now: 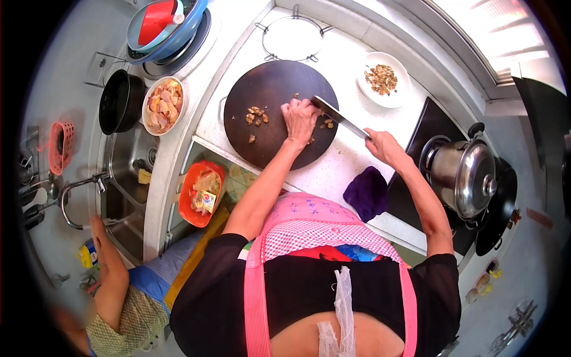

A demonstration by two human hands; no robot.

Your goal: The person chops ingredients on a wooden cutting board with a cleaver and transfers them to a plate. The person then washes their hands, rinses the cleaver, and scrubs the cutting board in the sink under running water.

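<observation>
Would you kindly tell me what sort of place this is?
Most likely a kitchen: a lidded pot on a cooktop, a metal sink, and a knife in the right hand over a round board.

A pale-framed window (476,35) sits at your upper right, its panes glaring white and throwing bright light onto the white counter (345,44) in front of you. That worktop has a speckled surface and meets a raised white ledge (375,35) along its far side. On your right, a black hob (429,118) is set into it, beside a bluish-grey wall (538,199). To your left, a steel sink (132,146) has an arched tap (100,182), near another greyish wall (50,89). Greenish patterned tiling (239,177) shows below your counter's edge.
</observation>
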